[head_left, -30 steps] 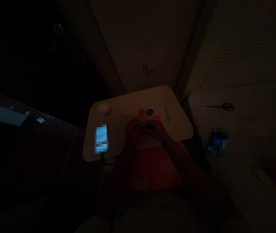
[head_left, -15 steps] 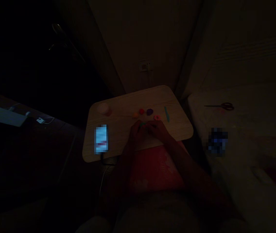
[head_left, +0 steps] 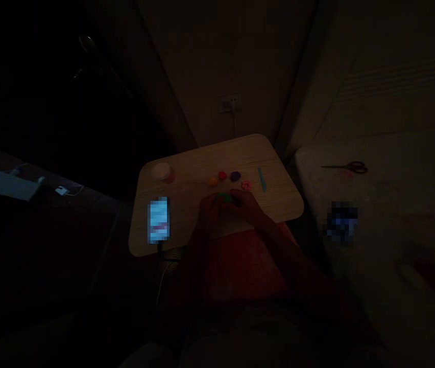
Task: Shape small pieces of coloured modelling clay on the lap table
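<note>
Fingers of our left hand and right hand close together on a green lump, low over the near part of the table; beyond it sit orange, red and purple lumps, left to right.

Counting four lumps: one green lump between left hand and right hand, plus orange lump, red lump and purple lump past them. Also one pink ring, one teal stick beyond the right hand, one tub left of the left.
</note>
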{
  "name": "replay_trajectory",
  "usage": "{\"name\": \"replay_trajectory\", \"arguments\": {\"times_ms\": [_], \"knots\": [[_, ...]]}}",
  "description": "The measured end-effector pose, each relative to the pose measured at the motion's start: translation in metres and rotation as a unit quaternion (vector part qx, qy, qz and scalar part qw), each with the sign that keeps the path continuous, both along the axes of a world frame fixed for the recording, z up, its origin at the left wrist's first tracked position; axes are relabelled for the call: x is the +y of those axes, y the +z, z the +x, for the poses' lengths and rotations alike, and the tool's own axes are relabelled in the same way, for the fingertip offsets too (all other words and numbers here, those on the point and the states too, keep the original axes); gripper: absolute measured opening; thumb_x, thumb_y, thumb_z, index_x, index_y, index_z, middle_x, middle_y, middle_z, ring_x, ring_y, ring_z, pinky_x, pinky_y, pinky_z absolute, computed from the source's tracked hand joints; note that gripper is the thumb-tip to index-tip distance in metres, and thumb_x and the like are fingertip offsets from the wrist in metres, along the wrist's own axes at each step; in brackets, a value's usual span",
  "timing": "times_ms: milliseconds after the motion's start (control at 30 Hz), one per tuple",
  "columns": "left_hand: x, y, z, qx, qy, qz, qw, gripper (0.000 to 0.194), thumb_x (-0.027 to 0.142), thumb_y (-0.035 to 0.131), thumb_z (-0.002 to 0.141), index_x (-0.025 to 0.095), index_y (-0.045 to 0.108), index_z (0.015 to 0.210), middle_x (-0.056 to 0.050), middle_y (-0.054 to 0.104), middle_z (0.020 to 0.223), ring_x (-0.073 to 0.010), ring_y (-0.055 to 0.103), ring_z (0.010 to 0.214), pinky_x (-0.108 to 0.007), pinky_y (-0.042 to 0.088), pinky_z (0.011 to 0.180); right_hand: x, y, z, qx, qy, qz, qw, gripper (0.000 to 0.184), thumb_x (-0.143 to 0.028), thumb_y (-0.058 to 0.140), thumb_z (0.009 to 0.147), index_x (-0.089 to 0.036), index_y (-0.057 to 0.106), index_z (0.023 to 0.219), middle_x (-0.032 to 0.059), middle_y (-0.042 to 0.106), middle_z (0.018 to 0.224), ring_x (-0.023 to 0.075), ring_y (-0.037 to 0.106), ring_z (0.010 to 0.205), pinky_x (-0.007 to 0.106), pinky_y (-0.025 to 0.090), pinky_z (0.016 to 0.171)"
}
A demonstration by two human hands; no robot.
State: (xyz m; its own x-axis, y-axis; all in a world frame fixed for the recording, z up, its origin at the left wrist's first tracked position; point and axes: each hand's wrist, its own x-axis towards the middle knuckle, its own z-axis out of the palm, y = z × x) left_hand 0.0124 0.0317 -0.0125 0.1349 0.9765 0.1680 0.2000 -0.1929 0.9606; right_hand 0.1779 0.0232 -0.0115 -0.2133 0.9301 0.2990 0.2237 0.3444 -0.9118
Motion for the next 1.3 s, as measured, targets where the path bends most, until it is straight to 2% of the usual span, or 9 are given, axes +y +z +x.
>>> {"name": "replay_trajectory", "arguments": {"times_ms": [133,233,400,500,567,700,900,1133,1300], "knots": [[-0.001,0.001,0.003,-0.017,0.034,-0.029,0.999,0.037,0.049,0.064,0.085,0.016,0.067,0.070,0.000,0.062,0.065,-0.0137,0.052,0.060,-0.025,0.041,0.057,0.002,-0.005,-0.001,0.035,-0.013,0.012,0.999,0.034,-0.040,0.071,0.083,-0.019,0.068,0.109,0.0055,0.072,0.093,0.0181,0.064,0.079,0.028,0.050,0.070],[-0.002,0.000,0.005,0.001,0.041,-0.012,0.999,0.045,0.056,0.060,0.088,0.017,0.066,0.068,-0.001,0.061,0.064,-0.0146,0.052,0.062,-0.027,0.042,0.060,0.004,-0.009,0.000,0.041,-0.033,0.027,0.998,0.030,-0.037,0.071,0.084,-0.020,0.073,0.108,0.0078,0.075,0.103,0.0206,0.068,0.089,0.032,0.052,0.081],[-0.001,-0.001,0.004,0.022,0.060,-0.005,0.998,0.058,0.067,0.043,0.093,0.019,0.063,0.068,-0.003,0.059,0.065,-0.0166,0.051,0.063,-0.029,0.041,0.062,0.008,-0.012,0.003,0.050,-0.092,0.017,0.994,0.020,-0.034,0.072,0.080,-0.019,0.076,0.092,0.0061,0.076,0.090,0.0194,0.067,0.081,0.032,0.053,0.077],[-0.001,0.002,0.005,0.033,0.038,0.002,0.999,0.057,0.066,0.043,0.094,0.019,0.057,0.065,-0.001,0.054,0.062,-0.0150,0.046,0.061,-0.028,0.036,0.059,0.009,-0.014,0.004,0.059,-0.101,-0.024,0.993,0.017,-0.033,0.073,0.077,-0.019,0.076,0.087,0.0051,0.075,0.084,0.0187,0.066,0.075,0.031,0.053,0.072],[-0.001,0.005,0.006,0.045,0.007,0.019,0.999,0.053,0.063,0.047,0.094,0.019,0.054,0.065,0.000,0.052,0.062,-0.0142,0.045,0.060,-0.028,0.035,0.058,0.010,-0.016,0.004,0.075,-0.105,-0.053,0.990,0.017,-0.033,0.073,0.075,-0.019,0.075,0.085,0.0050,0.075,0.081,0.0189,0.066,0.073,0.031,0.053,0.070],[-0.003,0.006,0.009,0.089,-0.044,0.045,0.994,0.038,0.051,0.054,0.095,0.018,0.061,0.078,-0.002,0.061,0.074,-0.0156,0.053,0.068,-0.027,0.041,0.065,0.010,-0.016,0.004,0.113,-0.103,-0.068,0.986,0.020,-0.031,0.071,0.074,-0.019,0.075,0.089,0.0069,0.076,0.087,0.0206,0.068,0.079,0.033,0.055,0.075],[-0.005,0.005,0.010,0.122,-0.034,0.071,0.989,0.025,0.038,0.057,0.096,0.017,0.066,0.085,-0.003,0.066,0.081,-0.0160,0.057,0.072,-0.027,0.043,0.069,0.007,-0.015,0.004,0.127,-0.076,-0.057,0.987,0.027,-0.036,0.070,0.074,-0.020,0.073,0.096,0.0073,0.076,0.094,0.0209,0.068,0.086,0.033,0.055,0.079],[-0.005,0.008,0.008,0.119,-0.057,0.051,0.990,0.031,0.037,0.056,0.094,0.015,0.067,0.075,0.000,0.061,0.068,-0.0134,0.050,0.063,-0.025,0.037,0.060,0.005,-0.008,0.005,0.113,-0.065,-0.075,0.989,0.027,-0.043,0.069,0.079,-0.018,0.074,0.088,0.0051,0.074,0.082,0.0186,0.065,0.075,0.030,0.051,0.068],[-0.005,0.008,0.005,0.102,-0.046,0.037,0.993,0.044,0.043,0.057,0.094,0.016,0.056,0.059,0.003,0.047,0.056,-0.0115,0.040,0.055,-0.025,0.030,0.054,0.007,-0.009,0.003,0.123,-0.061,-0.082,0.987,0.029,-0.046,0.075,0.075,-0.020,0.074,0.085,0.0048,0.074,0.083,0.0184,0.065,0.075,0.031,0.052,0.071]]}}
